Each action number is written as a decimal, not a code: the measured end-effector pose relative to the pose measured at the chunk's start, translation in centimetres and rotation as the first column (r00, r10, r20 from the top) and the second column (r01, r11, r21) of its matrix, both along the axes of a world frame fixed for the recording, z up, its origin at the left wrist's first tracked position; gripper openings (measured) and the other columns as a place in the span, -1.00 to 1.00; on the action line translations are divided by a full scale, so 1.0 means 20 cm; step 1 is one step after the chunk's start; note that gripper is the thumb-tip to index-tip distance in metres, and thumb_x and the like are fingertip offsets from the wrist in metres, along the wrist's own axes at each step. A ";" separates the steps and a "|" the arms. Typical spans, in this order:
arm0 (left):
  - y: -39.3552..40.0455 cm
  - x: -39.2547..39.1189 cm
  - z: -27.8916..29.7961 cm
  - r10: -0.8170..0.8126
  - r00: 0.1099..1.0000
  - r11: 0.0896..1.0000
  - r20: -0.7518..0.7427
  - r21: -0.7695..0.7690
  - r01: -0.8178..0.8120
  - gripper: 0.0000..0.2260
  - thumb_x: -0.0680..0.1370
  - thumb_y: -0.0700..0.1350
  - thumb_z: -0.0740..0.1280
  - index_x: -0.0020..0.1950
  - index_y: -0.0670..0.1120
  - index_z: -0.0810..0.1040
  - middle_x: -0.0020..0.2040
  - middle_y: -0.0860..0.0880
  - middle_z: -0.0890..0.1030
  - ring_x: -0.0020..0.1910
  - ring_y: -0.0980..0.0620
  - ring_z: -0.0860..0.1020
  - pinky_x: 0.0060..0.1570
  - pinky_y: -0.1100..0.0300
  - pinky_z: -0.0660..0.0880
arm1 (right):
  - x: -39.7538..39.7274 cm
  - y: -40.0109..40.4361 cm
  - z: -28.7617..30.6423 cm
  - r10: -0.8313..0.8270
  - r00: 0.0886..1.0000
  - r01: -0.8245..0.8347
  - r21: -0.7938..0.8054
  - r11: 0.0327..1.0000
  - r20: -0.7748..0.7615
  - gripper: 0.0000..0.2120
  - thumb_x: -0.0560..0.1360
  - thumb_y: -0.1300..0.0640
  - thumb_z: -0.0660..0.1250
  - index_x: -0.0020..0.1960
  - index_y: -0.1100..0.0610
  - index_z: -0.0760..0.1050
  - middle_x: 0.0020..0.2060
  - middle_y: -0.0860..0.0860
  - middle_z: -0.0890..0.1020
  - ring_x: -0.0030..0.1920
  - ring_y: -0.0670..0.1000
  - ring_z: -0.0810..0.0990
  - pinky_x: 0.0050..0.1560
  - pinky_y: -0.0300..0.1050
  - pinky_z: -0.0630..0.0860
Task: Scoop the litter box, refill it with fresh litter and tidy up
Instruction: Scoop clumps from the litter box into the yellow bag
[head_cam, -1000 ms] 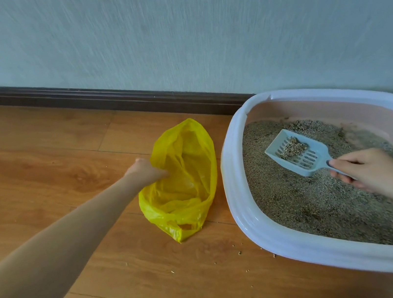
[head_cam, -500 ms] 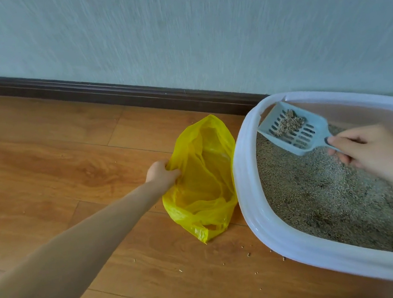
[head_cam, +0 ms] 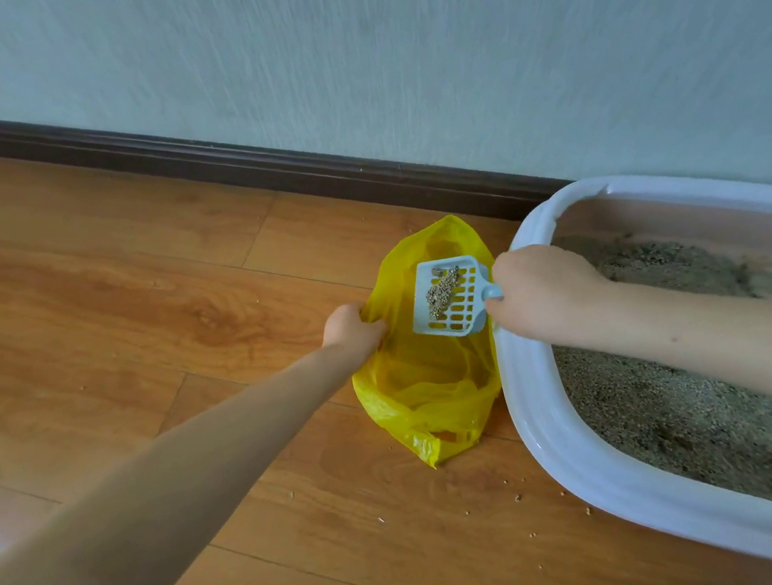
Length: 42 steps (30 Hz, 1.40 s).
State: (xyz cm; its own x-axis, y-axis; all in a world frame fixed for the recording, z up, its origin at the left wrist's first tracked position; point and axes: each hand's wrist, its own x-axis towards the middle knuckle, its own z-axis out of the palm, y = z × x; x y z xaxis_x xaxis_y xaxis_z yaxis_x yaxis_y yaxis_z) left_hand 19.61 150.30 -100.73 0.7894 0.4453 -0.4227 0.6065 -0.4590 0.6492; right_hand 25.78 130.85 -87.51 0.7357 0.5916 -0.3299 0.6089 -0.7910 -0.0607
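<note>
Now the scoop (head_cam: pixel 448 297), which was over the litter a second ago, hangs above the open yellow bag (head_cam: pixel 428 366), its clump still on the slots; tipping comes next, I judge. The right hand (head_cam: pixel 543 290) grasps the handle, the left hand (head_cam: pixel 352 330) pinches the bag's left edge. The box (head_cam: pixel 535 400) sits touching the bag on its right. Stray grains dot the floor (head_cam: pixel 123 303) nearby; nothing blocks the drop.
</note>
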 end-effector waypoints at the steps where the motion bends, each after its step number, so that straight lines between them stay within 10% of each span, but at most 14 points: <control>1: 0.00 0.00 0.00 -0.004 1.000 1.000 0.000 -0.004 0.004 -0.85 0.50 -0.17 0.32 -0.20 -0.20 0.40 -0.30 -0.12 0.43 -0.28 -0.10 0.40 -0.43 0.12 0.24 | -0.02 0.02 -0.01 0.052 0.997 -0.048 -0.060 0.997 0.060 -0.69 0.54 0.23 0.19 -0.34 0.11 0.19 -0.39 0.01 0.33 -0.43 -0.02 0.28 -0.47 -0.14 0.15; 9: 0.00 -0.01 0.00 -0.019 1.000 0.999 -0.010 0.028 0.020 -0.75 0.50 -0.18 0.32 -0.32 -0.13 0.32 -0.39 -0.05 0.37 -0.31 -0.09 0.39 -0.46 0.13 0.22 | -0.12 0.08 -0.07 0.357 0.902 -0.269 -0.328 0.905 0.243 -0.81 0.47 0.37 0.27 0.03 0.16 0.49 -0.27 0.02 0.42 -0.19 0.06 0.53 -0.50 -0.18 0.09; 14: 0.00 0.00 0.01 -0.003 1.000 1.000 -0.005 0.026 0.003 -0.86 0.51 -0.19 0.31 -0.19 -0.20 0.40 -0.37 -0.05 0.37 -0.32 -0.07 0.38 -0.45 0.14 0.23 | -0.11 0.05 -0.12 0.417 0.822 -0.341 -0.251 0.906 0.389 -0.67 -0.25 0.35 0.51 -0.58 0.18 0.44 -0.64 0.04 0.38 -0.68 -0.01 0.35 -0.52 -0.35 0.04; 20: 0.00 -0.01 0.02 0.014 1.000 1.000 -0.026 0.001 -0.014 -0.88 0.50 -0.17 0.32 -0.19 -0.17 0.42 -0.32 -0.06 0.43 -0.30 -0.06 0.42 -0.45 0.16 0.27 | -0.08 -0.01 -0.12 0.442 0.789 -0.356 -0.269 0.895 0.426 -0.77 -0.13 0.35 0.34 -0.50 0.16 0.44 -0.58 0.03 0.41 -0.66 0.00 0.39 -0.53 -0.35 0.05; 23: -0.01 -0.01 0.04 0.081 0.997 0.996 0.007 -0.026 -0.080 -0.74 0.49 -0.12 0.35 0.13 -0.17 0.48 -0.03 -0.12 0.51 -0.11 -0.08 0.47 -0.32 0.17 0.36 | 0.00 -0.06 -0.11 0.278 0.904 -0.263 -0.088 0.961 0.325 -0.83 0.45 0.26 0.28 -0.23 0.14 0.30 -0.40 0.00 0.38 -0.46 0.05 0.38 -0.52 -0.18 0.13; 27: -0.04 0.03 0.13 0.096 0.973 0.989 0.208 0.091 -0.117 -0.60 0.46 -0.07 0.38 0.25 -0.09 0.40 0.15 -0.09 0.37 0.12 -0.10 0.41 0.00 0.10 0.41 | 0.09 -0.19 -0.04 -0.085 0.995 0.063 0.372 0.926 0.043 -0.67 0.52 0.11 0.23 -0.39 0.16 0.30 -0.53 0.03 0.35 -0.47 0.04 0.33 -0.44 -0.11 0.14; 34: -0.32 0.14 0.42 -0.225 0.830 0.970 0.510 0.195 0.143 -0.70 0.48 -0.06 0.39 0.18 -0.04 0.46 0.05 0.03 0.47 0.03 0.08 0.46 -0.05 0.26 0.42 | 0.24 -0.57 0.22 -0.392 0.875 0.482 0.589 0.649 -0.284 -0.75 0.45 0.04 0.40 -0.27 0.21 0.60 -0.48 0.05 0.52 -0.40 0.03 0.43 -0.29 -0.12 0.35; 38: -0.51 0.17 0.49 -0.521 0.674 0.852 0.524 0.370 0.371 -0.71 0.47 -0.02 0.38 0.15 -0.06 0.51 0.05 0.03 0.52 0.03 0.10 0.47 0.02 0.23 0.43 | 0.33 -0.88 0.31 -0.477 0.871 0.473 0.452 0.756 -0.114 -0.74 0.43 0.04 0.39 -0.35 0.18 0.58 -0.46 0.11 0.48 -0.40 0.06 0.40 -0.27 -0.12 0.32; 42: -0.63 0.15 0.47 -0.854 0.375 0.519 0.361 0.540 0.663 -0.71 0.52 0.01 0.29 0.17 -0.09 0.56 0.14 0.00 0.57 0.17 0.06 0.47 0.17 0.22 0.37 | 0.42 -1.14 0.27 -0.465 0.884 0.455 0.149 0.878 0.040 -0.52 0.40 0.02 0.43 -0.59 0.12 0.32 -0.56 0.11 0.40 -0.49 0.06 0.29 -0.39 -0.11 0.19</control>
